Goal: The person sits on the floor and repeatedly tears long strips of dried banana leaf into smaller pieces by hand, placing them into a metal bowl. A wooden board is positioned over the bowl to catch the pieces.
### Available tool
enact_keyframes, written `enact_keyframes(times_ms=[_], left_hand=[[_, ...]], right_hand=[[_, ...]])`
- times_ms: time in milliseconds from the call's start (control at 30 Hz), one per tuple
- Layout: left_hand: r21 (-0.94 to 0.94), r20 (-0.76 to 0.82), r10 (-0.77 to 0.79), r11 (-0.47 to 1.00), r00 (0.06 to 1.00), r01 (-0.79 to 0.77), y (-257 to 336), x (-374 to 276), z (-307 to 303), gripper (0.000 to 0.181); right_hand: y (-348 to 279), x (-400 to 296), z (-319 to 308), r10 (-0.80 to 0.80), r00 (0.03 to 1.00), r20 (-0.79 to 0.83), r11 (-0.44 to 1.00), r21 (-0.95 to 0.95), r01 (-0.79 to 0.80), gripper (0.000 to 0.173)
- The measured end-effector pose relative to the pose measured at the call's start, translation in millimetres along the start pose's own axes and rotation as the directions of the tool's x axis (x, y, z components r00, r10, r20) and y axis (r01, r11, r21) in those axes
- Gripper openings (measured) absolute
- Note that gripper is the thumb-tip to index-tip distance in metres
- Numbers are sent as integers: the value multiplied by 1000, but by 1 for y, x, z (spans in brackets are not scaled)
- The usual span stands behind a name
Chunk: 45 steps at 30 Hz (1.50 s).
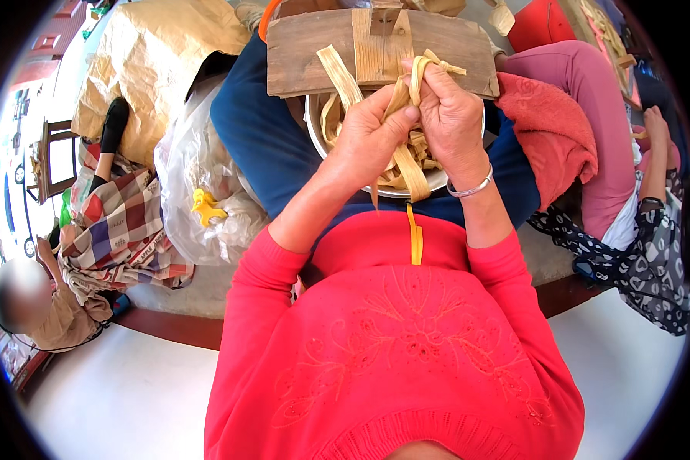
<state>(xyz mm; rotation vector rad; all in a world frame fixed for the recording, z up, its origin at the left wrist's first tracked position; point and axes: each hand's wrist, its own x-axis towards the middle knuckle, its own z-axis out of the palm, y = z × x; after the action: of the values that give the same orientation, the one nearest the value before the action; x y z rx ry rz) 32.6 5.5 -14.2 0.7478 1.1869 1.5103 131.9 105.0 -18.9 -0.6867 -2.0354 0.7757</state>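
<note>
Both hands meet over a round metal basin (pixel 316 129) that holds pale, dry plant-leaf strips (pixel 412 172). My left hand (pixel 363 131) pinches a flat strip between thumb and fingers, and one broad end of strip sticks up beside it. In my right hand (pixel 449 109), which wears a silver bangle, a looped and knotted strip (pixel 418 75) is gripped at the fingertips. The two hands almost touch. Behind them a wooden board (pixel 316 54) with a lighter upright piece lies across the far side of the basin. The fingers partly hide where the strips cross.
A clear plastic bag (pixel 187 167) with a yellow item and crumpled brown paper (pixel 155 63) lie at left. A red towel (pixel 546 126) drapes at right by a person's pink-trousered leg (pixel 592 115). Other people sit at both sides.
</note>
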Motion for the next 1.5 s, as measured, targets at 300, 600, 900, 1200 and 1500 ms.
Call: enact_keyframes(times_ms=[300, 600, 900, 1200, 1500], left_hand=[[-159, 166, -187, 964, 968, 213, -3, 13, -28, 12], [-99, -91, -24, 995, 996, 15, -25, 0, -1, 16], [301, 164, -259, 932, 952, 201, -20, -19, -43, 23], [437, 268, -391, 864, 881, 250, -21, -32, -49, 19], [897, 309, 189, 267, 932, -352, 0, -33, -47, 34]], right_hand=[[15, -9, 9, 98, 987, 127, 982, 149, -117, 18], [1, 3, 2, -33, 999, 43, 982, -187, 40, 13], [-3, -10, -31, 113, 909, 401, 991, 22, -132, 23], [4, -41, -14, -202, 913, 355, 877, -349, 330, 36], [17, -50, -43, 67, 830, 554, 976, -211, 62, 11]])
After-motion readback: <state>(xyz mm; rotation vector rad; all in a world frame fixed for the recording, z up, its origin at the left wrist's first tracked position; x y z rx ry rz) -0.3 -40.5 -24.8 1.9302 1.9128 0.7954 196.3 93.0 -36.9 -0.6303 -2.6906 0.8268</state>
